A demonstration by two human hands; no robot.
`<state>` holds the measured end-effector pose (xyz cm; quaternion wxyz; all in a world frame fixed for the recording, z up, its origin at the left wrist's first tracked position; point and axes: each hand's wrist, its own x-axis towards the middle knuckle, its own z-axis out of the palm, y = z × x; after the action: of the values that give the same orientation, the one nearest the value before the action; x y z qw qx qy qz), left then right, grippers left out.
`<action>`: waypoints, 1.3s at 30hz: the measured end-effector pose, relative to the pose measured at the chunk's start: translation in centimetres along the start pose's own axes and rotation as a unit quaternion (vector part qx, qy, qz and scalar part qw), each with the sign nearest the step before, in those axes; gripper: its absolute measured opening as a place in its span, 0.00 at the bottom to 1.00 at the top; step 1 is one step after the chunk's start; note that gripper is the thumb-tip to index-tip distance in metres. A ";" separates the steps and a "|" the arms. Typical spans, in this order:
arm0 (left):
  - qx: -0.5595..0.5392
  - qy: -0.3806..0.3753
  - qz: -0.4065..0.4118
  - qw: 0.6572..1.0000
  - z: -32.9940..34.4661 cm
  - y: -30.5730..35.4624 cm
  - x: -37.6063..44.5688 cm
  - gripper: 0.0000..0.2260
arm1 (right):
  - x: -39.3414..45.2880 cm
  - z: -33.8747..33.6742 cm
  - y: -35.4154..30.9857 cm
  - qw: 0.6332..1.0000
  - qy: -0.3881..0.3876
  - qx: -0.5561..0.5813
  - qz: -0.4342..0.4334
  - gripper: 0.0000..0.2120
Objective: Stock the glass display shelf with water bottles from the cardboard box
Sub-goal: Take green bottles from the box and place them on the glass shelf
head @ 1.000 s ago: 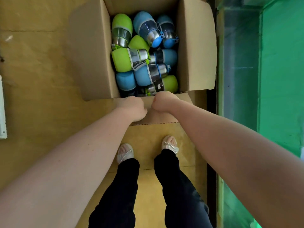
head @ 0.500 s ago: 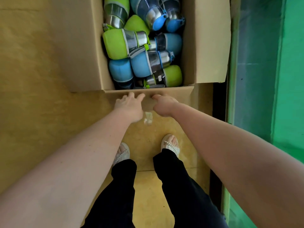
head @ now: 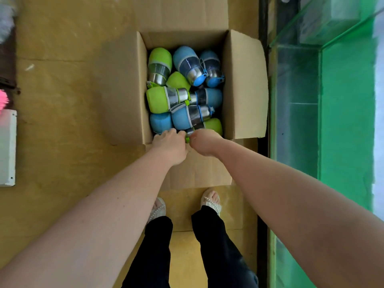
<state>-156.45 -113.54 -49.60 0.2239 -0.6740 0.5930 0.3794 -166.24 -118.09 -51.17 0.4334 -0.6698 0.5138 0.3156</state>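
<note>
An open cardboard box (head: 243, 86) stands on the floor and holds several green and blue water bottles with steel necks. A green bottle (head: 214, 124) lies in the near right corner, its cap end pointing left. Both my hands reach over the box's near edge. My right hand (head: 204, 142) curls down over this green bottle with its fingertips hidden. Just to the left, my left hand (head: 170, 144) has its fingers curled at the bottle's green cap (head: 187, 139), next to a blue bottle (head: 161, 122). The glass display shelf (head: 297, 100) is at the right.
The box's near flap (head: 199, 171) lies flat on the floor in front of my feet. A white panel (head: 7, 146) and something pink (head: 3, 100) sit at the left edge. Tan floor surrounds the box.
Both hands let go of the near flap, which now lies flat, and moved forward into the box onto the nearest bottles. The view pulled back and shows the whole box.
</note>
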 end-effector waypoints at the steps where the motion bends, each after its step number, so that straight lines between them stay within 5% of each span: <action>1: -0.003 0.002 -0.002 1.000 -1.0 0.1 -0.7 0.19 | -0.9 -0.8 -0.2 1.000 0.001 -0.010 -0.005 0.17; 17: -0.015 0.049 0.008 0.999 -9.2 -2.5 -0.3 0.18 | -1.0 -7.9 -3.6 0.998 0.049 0.044 0.009 0.15; 28: 0.010 0.093 -0.030 0.995 -4.2 -5.9 11.4 0.19 | 10.7 -6.6 -0.4 0.995 0.098 0.017 -0.015 0.19; 39: 0.125 0.137 -0.025 0.982 -1.0 -8.2 20.0 0.38 | 20.4 -3.9 1.5 0.983 0.168 0.071 -0.026 0.19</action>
<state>-148.11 -125.29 -65.75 0.2327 -0.7007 0.6440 0.2006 -162.25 -130.22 -67.57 0.3954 -0.6937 0.5831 0.1498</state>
